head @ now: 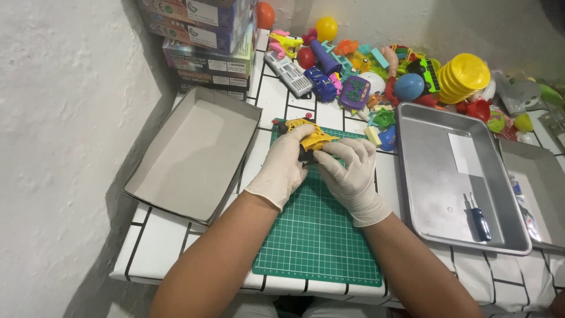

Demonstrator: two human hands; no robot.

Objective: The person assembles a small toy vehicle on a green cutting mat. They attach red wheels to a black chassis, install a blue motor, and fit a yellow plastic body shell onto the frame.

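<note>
Together, both gloved hands, the left hand (286, 165) and right hand (352, 174), clamp a small yellow toy vehicle (310, 139) just above the green cutting mat (318, 235) on the worktop (159, 241), steadying it from two sides.

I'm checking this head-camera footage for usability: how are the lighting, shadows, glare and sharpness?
Head view: even light, sharp on both hands and yellow toy; soft shadow darkens the wall by the cardboard box; mild glare on the metal tray; straight edges bow slightly near the frame borders.
</note>
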